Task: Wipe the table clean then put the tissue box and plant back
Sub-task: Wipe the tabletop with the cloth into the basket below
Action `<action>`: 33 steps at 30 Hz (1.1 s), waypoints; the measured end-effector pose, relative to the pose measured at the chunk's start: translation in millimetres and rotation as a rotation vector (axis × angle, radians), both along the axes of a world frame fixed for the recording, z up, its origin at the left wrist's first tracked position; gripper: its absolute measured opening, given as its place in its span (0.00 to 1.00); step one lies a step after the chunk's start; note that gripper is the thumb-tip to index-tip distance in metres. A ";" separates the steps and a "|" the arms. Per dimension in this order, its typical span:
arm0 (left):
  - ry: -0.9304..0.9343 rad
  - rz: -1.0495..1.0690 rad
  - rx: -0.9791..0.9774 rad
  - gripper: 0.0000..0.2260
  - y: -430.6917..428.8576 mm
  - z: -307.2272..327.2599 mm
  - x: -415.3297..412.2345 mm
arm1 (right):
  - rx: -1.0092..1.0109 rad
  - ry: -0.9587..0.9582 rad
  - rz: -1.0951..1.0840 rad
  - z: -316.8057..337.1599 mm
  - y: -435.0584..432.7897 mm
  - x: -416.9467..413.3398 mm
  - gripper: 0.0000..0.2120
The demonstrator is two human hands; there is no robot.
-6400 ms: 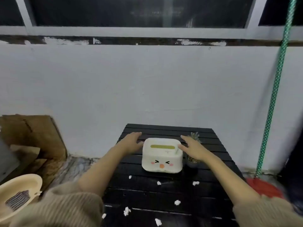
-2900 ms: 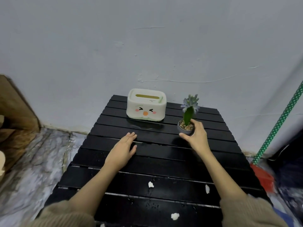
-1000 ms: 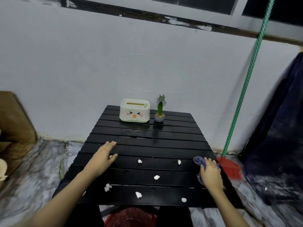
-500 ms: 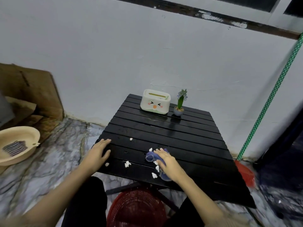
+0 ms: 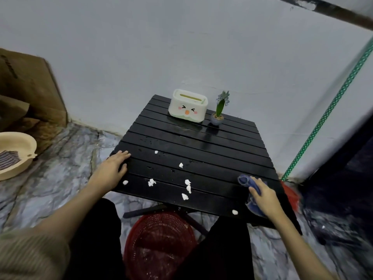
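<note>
- Red mesh basket (image 5: 159, 245) on marble floor (image 5: 60, 158)
- Beige basin (image 5: 15, 152) holding striped cloth (image 5: 8, 159), left
- Cardboard (image 5: 30, 87) leaning against wall
- Green dotted pole (image 5: 331, 108), right

A plain white wall (image 5: 201, 47) rises behind a grey marbled floor (image 5: 60, 158). Cardboard sheets (image 5: 30, 87) lean at left, a beige basin (image 5: 14, 152) lies nearby, and a red mesh basket (image 5: 159, 243) sits below.

Black slatted counter (image 5: 201, 146) flecked with white scraps (image 5: 151, 182); cream tissue box (image 5: 188, 105) with pink cheeks, orange beak; green-leaved, blue-flowered plant (image 5: 220, 107) in grey pot; blue cloth (image 5: 245, 181); red mesh basket (image 5: 159, 243); green white-dotted pole (image 5: 331, 106); grey marbled floor (image 5: 60, 158).
</note>
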State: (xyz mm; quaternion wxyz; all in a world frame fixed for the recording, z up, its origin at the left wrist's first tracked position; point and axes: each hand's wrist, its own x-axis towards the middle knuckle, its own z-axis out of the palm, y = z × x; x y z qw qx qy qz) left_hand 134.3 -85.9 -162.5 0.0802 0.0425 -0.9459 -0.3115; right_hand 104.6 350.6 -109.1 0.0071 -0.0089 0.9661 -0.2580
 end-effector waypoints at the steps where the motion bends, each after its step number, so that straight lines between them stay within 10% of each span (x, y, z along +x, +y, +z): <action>1: 0.004 -0.001 -0.002 0.18 -0.3 -0.6 -0.2 | 0.019 0.015 -0.025 -10.1 1.2 7.2 0.20; 20: 0.036 0.025 0.007 0.17 0.5 0.2 2.8 | -0.321 0.063 0.270 0.1 -147.8 23.3 0.19; 33: 0.031 0.021 0.006 0.17 -0.6 -1.8 2.1 | 0.041 0.047 0.413 -25.0 -153.8 -85.7 0.19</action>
